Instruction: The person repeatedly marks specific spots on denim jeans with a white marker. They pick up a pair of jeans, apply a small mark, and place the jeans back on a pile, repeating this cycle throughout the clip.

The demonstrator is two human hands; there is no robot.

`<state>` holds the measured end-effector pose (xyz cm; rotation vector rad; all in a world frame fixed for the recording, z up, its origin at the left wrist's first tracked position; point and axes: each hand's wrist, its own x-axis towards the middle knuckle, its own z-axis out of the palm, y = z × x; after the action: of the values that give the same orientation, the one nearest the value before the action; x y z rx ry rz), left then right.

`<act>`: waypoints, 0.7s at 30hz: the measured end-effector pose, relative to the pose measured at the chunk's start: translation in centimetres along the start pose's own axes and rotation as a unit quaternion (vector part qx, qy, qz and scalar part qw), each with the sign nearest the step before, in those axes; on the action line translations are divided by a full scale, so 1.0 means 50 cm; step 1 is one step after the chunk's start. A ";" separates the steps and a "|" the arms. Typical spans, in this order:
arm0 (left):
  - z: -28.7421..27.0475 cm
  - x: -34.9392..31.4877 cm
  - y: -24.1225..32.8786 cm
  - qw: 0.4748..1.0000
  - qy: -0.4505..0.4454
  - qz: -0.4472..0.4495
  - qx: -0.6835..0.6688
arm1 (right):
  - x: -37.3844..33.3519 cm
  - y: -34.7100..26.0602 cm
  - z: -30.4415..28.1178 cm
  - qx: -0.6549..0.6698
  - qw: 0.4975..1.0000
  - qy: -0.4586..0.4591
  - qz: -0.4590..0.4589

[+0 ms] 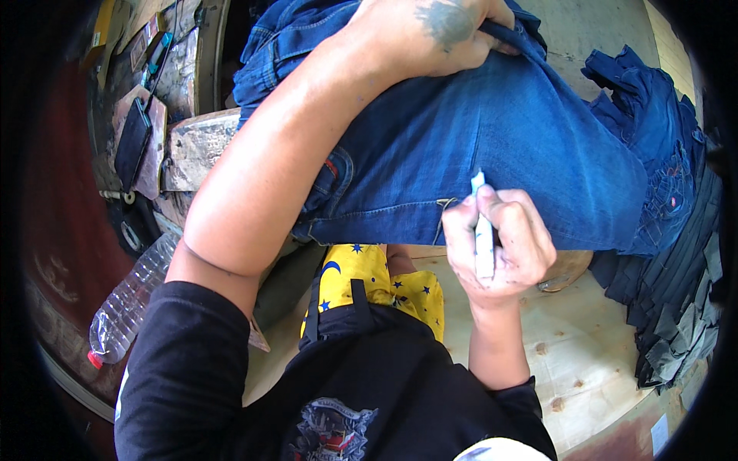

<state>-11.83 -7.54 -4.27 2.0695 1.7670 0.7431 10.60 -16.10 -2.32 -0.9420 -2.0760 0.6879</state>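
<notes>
Blue denim jeans (492, 146) lie spread under both my hands; my left hand (430, 34) presses flat on the cloth at the far side, while my right hand (500, 246) grips a white chalk marker (483, 230), its tip touching the denim

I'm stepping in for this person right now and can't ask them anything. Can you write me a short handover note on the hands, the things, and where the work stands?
Left hand: pressed flat on the blue jeans, holding them down on the wooden table.
Right hand: grips a white marker, its tip at the fabric just above the lower edge.
Nearby: a stack of dark garments at right, a clear plastic bottle at left.
Done: jeans spread and held. No finished mark shows.
Left: probably the marking itself.
</notes>
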 end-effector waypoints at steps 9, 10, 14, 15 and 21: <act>0.015 0.006 -0.011 1.000 -0.005 -0.008 -0.001 | 0.016 0.043 0.033 -0.025 0.998 0.056 -0.010; 0.014 0.004 -0.008 1.000 0.000 -0.007 0.006 | 0.012 0.040 0.030 -0.016 0.998 0.054 -0.020; -0.001 -0.004 0.004 0.999 0.024 0.022 -0.014 | -0.001 0.027 0.007 0.016 1.000 0.006 -0.019; -0.002 -0.004 0.005 1.000 0.021 0.018 -0.015 | -0.002 0.029 0.007 0.025 0.999 0.028 -0.022; 0.007 0.008 -0.002 1.000 -0.016 -0.013 -0.010 | 0.000 0.043 0.027 -0.017 0.998 0.056 -0.008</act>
<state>-11.67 -7.11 -4.52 2.0303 1.7605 0.7136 10.37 -15.04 -4.61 -0.9595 -2.0008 0.5791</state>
